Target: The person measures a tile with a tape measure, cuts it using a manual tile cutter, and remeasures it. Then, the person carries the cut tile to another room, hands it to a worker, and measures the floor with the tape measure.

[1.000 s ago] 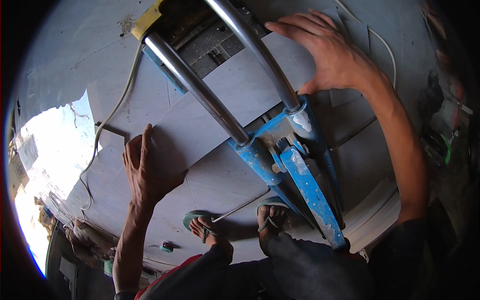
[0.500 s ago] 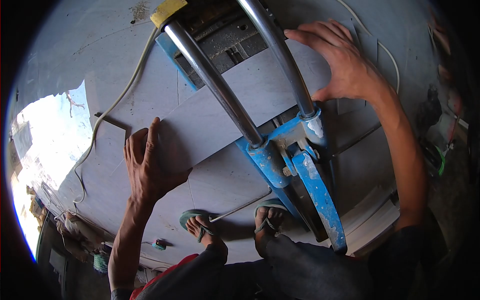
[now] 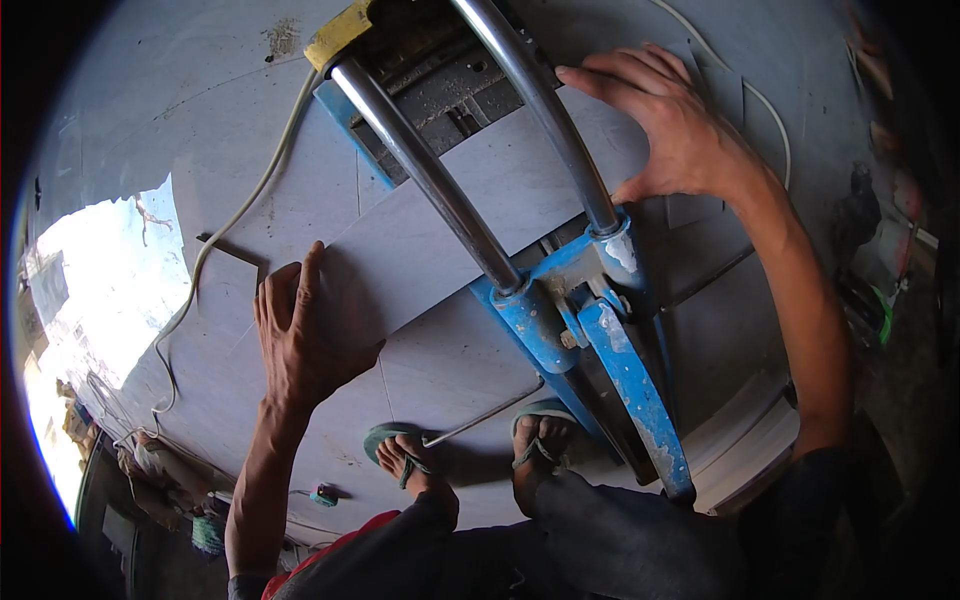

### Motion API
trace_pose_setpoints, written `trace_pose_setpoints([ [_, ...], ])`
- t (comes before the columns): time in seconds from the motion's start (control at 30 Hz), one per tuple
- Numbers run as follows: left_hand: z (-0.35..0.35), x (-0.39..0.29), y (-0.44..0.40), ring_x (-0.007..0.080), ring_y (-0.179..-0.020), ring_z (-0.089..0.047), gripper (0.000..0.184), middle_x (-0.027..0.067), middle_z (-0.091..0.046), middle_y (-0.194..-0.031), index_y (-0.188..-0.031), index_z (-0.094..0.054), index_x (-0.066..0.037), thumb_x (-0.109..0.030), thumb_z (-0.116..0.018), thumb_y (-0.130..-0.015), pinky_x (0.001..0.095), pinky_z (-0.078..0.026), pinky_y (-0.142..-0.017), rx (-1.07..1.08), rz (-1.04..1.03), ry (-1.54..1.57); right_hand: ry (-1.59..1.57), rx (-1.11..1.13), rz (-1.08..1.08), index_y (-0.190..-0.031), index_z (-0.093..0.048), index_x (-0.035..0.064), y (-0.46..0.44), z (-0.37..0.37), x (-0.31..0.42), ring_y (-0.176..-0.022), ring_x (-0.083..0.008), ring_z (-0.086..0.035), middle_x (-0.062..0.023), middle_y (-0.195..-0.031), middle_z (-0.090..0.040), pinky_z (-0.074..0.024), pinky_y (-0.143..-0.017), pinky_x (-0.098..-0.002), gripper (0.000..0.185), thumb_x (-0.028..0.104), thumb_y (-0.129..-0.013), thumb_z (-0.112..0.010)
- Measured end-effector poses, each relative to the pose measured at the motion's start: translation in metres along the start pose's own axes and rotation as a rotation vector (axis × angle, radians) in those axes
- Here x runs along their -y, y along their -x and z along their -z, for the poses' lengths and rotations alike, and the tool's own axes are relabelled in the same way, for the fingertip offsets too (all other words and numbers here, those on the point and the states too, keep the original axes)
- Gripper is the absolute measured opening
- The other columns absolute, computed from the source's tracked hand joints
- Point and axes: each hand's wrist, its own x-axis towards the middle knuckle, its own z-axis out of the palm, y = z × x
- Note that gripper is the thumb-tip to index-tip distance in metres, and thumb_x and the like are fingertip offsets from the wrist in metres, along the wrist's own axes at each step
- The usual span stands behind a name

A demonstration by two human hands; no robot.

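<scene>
A long pale grey tile [image 3: 510, 190] lies slantwise across a manual tile cutter, under its two steel rails [image 3: 425, 170]. At the tile's left end my left hand [image 3: 300, 345] curves round the edge, thumb by the near corner and fingers on the far side. My right hand [image 3: 685, 130] spans the right end, with thumb and fingers on opposite long edges. Toward me on the rails sits the blue carriage [image 3: 540, 320], its chipped blue handle [image 3: 635, 400] pointing down toward my legs. The rails cover parts of the tile.
A yellow end block [image 3: 338, 35] tops the rails. A pale cable [image 3: 270, 170] runs along the floor at left, near a dark L-shaped piece [image 3: 232, 250]. My sandalled feet [image 3: 405, 455] stand close to a thin metal rod [image 3: 485, 412]. Stacked tiles [image 3: 745, 455] lie at lower right.
The view has shifted slightly. Both hands stay at the tile's ends, and the tile shows no clear movement against the cutter.
</scene>
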Motion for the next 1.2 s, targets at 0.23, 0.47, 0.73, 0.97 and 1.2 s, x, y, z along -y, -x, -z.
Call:
trace_pose_setpoints([
  [0.23,0.0025,-0.0001,-0.0008,0.0301,-0.099,-0.050,0.109,0.0146,-0.050,-0.107,-0.142,-0.032,-0.013,-0.020,-0.084,-0.046,0.0486,-0.042,-0.088,0.003,0.012,-0.002,-0.012,0.018,-0.002,-0.137,-0.044,0.0214,-0.0010,0.0047,0.0037,-0.126,-0.0282,-0.041,-0.0113,-0.131,-0.048,-0.0233,-0.112,-0.0428,0.109,0.025,-0.038,-0.089],
  [0.47,0.0034,0.0003,-0.0006,0.0300,-0.099,-0.050,0.107,0.0146,-0.051,-0.107,-0.141,-0.034,-0.013,-0.019,-0.084,-0.047,0.0478,-0.041,-0.088,0.018,0.031,-0.002,0.014,0.022,0.018,-0.139,-0.041,0.0207,-0.0004,0.0028,0.0016,-0.125,-0.0286,-0.041,-0.0112,-0.130,-0.048,-0.0226,-0.112,-0.0460,0.113,0.033,-0.036,-0.086],
  [0.73,0.0036,-0.0007,-0.0009,0.0296,-0.100,-0.050,0.107,0.0143,-0.052,-0.108,-0.141,-0.033,-0.012,-0.019,-0.083,-0.047,0.0475,-0.042,-0.088,0.019,0.025,-0.014,0.011,0.017,0.006,-0.138,-0.043,0.0210,0.0000,0.0022,0.0040,-0.125,-0.0273,-0.041,-0.0116,-0.131,-0.048,-0.0222,-0.112,-0.0427,0.109,0.028,-0.039,-0.089],
  [0.97,0.0033,0.0007,-0.0007,0.0301,-0.100,-0.050,0.108,0.0146,-0.052,-0.108,-0.141,-0.032,-0.014,-0.020,-0.084,-0.047,0.0481,-0.043,-0.087,0.027,0.029,-0.005,0.035,0.000,0.032,-0.141,-0.038,0.0205,0.0001,0.0001,0.0023,-0.125,-0.0273,-0.042,-0.0100,-0.129,-0.049,-0.0222,-0.112,-0.0484,0.119,0.033,-0.033,-0.085],
  [1.2,0.0033,0.0009,-0.0007,0.0306,-0.101,-0.050,0.110,0.0148,-0.051,-0.110,-0.141,-0.032,-0.015,-0.022,-0.085,-0.045,0.0483,-0.042,-0.088,0.041,0.042,0.001,0.040,-0.004,0.037,-0.141,-0.037,0.0199,-0.0002,-0.0009,0.0013,-0.125,-0.0279,-0.042,-0.0104,-0.129,-0.049,-0.0228,-0.111,-0.0487,0.119,0.033,-0.033,-0.085],
])
